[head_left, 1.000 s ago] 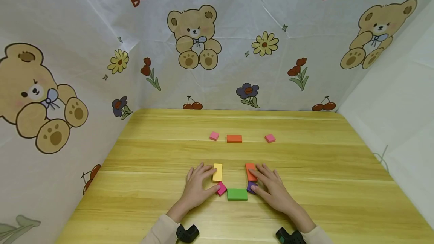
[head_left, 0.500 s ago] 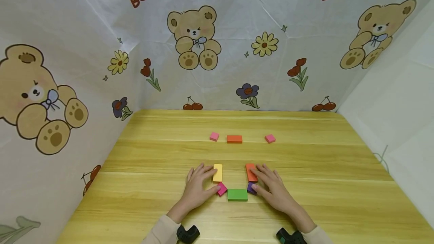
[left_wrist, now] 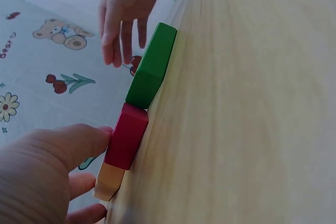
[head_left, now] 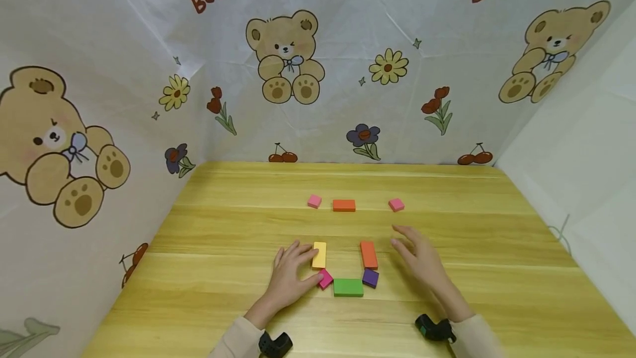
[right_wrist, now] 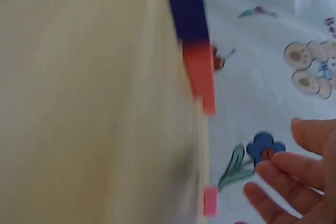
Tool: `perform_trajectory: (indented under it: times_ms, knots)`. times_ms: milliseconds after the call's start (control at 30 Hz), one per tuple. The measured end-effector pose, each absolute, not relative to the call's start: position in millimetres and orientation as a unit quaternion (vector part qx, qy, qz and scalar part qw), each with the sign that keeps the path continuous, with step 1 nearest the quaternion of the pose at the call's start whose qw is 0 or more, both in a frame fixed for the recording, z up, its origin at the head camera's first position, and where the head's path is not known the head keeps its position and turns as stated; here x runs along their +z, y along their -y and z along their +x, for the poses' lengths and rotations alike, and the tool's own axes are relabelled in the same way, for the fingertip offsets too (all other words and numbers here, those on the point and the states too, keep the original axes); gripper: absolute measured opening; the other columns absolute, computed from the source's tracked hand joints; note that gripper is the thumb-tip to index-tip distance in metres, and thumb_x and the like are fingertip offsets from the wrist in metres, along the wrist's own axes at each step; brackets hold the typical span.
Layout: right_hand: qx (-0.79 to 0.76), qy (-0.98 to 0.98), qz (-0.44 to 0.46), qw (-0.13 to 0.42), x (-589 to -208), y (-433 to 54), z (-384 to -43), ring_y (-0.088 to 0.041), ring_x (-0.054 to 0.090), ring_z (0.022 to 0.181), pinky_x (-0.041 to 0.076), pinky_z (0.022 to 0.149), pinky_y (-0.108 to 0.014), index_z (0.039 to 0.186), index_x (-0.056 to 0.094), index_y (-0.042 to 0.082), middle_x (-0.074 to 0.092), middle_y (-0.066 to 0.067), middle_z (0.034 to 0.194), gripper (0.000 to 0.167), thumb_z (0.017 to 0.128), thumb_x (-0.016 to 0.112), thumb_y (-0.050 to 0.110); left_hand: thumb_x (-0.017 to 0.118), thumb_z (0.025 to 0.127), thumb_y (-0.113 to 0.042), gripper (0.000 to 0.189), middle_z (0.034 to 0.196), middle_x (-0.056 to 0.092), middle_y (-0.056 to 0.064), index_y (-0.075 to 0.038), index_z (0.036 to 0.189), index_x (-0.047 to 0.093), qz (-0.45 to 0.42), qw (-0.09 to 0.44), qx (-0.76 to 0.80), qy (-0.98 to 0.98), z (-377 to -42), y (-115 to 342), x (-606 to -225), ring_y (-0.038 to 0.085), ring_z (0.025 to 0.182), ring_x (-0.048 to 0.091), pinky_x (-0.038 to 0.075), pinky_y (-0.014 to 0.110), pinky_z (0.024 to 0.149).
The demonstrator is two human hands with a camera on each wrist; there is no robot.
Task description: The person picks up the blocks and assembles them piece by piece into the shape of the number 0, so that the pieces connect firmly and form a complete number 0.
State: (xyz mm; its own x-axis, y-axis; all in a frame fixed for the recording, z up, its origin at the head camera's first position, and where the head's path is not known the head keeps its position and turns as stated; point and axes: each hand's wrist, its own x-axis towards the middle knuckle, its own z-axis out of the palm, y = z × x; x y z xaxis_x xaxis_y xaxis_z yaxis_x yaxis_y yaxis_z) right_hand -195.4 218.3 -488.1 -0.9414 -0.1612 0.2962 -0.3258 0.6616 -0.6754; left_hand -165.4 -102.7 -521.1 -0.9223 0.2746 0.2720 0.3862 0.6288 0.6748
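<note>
On the table, a yellow block (head_left: 319, 256), a magenta block (head_left: 325, 279), a green block (head_left: 348, 288), a purple block (head_left: 370, 278) and an orange block (head_left: 369, 254) form a U. My left hand (head_left: 289, 282) rests beside its left side, the thumb touching the magenta block and a finger on the yellow one. In the left wrist view the thumb lies on the magenta block (left_wrist: 126, 136). My right hand (head_left: 421, 257) is held above the table to the right of the orange block, fingers loosely bent and holding nothing.
Farther back lie a pink block (head_left: 314, 201), a red-orange block (head_left: 344, 205) and another pink block (head_left: 396, 205). A bear-print cloth (head_left: 323, 126) hangs behind the table, with white cloth (head_left: 571, 142) along the right side.
My right hand has left the orange and purple blocks, moving right and away from me, so both blocks now show fully. The left hand stays in place.
</note>
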Motion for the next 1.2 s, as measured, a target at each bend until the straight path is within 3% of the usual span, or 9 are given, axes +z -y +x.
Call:
perform_trajectory:
  times_ms: [233,467,667,933,1200]
  knots:
    - [0.346,0.913,0.122,0.178,-476,-248,-259,-0.046,0.058,0.106,0.047,0.088,-0.062,0.126,0.059,-0.009,0.061,-0.030,0.116,0.041,0.089,0.069,0.003,0.076,0.082,-0.034,0.052,0.137,0.058,0.011,-0.010,0.127,0.066,-0.180,0.073,-0.392,0.899,-165,103,-523,0.043,0.139,0.037,0.012,0.071,0.111]
    - [0.335,0.935,0.103,0.060,-477,-263,-302,-0.047,0.057,0.111,0.048,0.092,-0.059,0.134,0.054,-0.006,0.056,-0.031,0.125,0.048,0.089,0.068,0.005,0.076,0.082,-0.036,0.053,0.137,0.058,0.011,-0.011,0.128,0.066,-0.182,0.073,-0.385,0.902,-164,102,-525,0.042,0.139,0.038,0.013,0.070,0.111]
    - [0.372,0.924,0.087,-0.031,-484,-267,-320,-0.044,0.057,0.114,0.047,0.097,-0.055,0.135,0.052,-0.007,0.056,-0.031,0.129,0.051,0.087,0.068,0.001,0.076,0.082,-0.037,0.054,0.138,0.058,0.011,-0.011,0.128,0.065,-0.181,0.069,-0.385,0.902,-164,101,-524,0.041,0.140,0.037,0.013,0.070,0.112]
    - [0.368,0.926,0.085,-0.027,-494,-270,-326,-0.035,0.062,0.098,0.051,0.083,-0.037,0.129,0.057,-0.009,0.064,-0.027,0.112,0.048,0.086,0.072,0.007,0.076,0.083,-0.036,0.053,0.138,0.058,0.010,-0.010,0.128,0.065,-0.184,0.071,-0.382,0.903,-164,100,-524,0.042,0.139,0.038,0.014,0.071,0.111]
    - [0.384,0.919,0.082,-0.028,-496,-270,-327,-0.030,0.062,0.095,0.050,0.078,-0.030,0.123,0.063,-0.005,0.065,-0.024,0.112,0.040,0.089,0.071,0.013,0.075,0.083,-0.036,0.053,0.138,0.058,0.011,-0.010,0.128,0.065,-0.182,0.070,-0.388,0.901,-163,102,-521,0.042,0.140,0.036,0.013,0.071,0.111]
